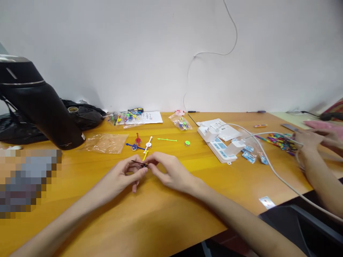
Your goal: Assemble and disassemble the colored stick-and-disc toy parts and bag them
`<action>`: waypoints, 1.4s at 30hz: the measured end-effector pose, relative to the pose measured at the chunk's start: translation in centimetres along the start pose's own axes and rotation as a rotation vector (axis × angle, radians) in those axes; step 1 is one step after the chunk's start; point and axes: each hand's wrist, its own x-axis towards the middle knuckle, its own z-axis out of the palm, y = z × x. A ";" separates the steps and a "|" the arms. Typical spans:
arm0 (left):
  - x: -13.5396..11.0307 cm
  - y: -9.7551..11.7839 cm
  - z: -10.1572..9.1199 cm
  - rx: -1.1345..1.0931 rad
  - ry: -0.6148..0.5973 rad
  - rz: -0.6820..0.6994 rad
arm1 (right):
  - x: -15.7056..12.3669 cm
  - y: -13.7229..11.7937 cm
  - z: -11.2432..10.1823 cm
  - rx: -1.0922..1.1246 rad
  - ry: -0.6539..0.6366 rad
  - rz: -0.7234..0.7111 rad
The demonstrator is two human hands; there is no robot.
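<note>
My left hand [125,173] is closed, its thumb and fingers pinching a small black arrow spinner [138,162]. From the other side my right hand [169,171] meets it with thumb and forefinger pressed at the spinner's base; the fingertips hide part of it. Just behind the fingers a yellow arrow [145,155] shows. Farther back lie a red arrow spinner [138,139], a blue arrow spinner [134,146] and a white arrow spinner [148,144]. To their right are a loose green arrow [167,139] and a round green base [187,143].
At left a black bottle [40,103] stands near a clear plastic bag [107,143]. Bags of coloured parts [180,122] lie by the wall. A white power strip [218,148] with a cable sits right of centre. Another person's hand [308,141] is at the far right, near colourful pens [280,142].
</note>
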 end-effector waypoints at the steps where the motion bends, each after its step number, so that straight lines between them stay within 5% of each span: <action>1: -0.1 0.0 0.0 0.066 0.014 -0.002 | 0.0 -0.2 0.0 0.073 -0.024 0.033; 9: -0.6 0.2 1.4 0.432 0.125 0.112 | 0.1 -1.0 0.9 0.100 -0.002 0.180; 15: -0.7 1.7 1.7 0.365 0.162 0.142 | 0.5 -0.2 0.2 0.225 -0.009 0.249; 23: -0.5 0.7 1.5 0.308 0.137 0.193 | 1.1 2.5 -1.7 0.176 0.165 0.412; 27: -0.5 0.3 1.6 0.301 0.126 0.213 | 1.3 5.3 -3.2 -0.070 0.230 0.335; 32: -0.5 0.4 1.9 0.275 0.120 0.241 | 2.3 8.2 -4.2 -0.312 0.167 0.313; 42: -0.6 0.9 1.8 0.134 0.170 0.163 | 5.4 10.7 -3.4 -0.383 0.020 0.233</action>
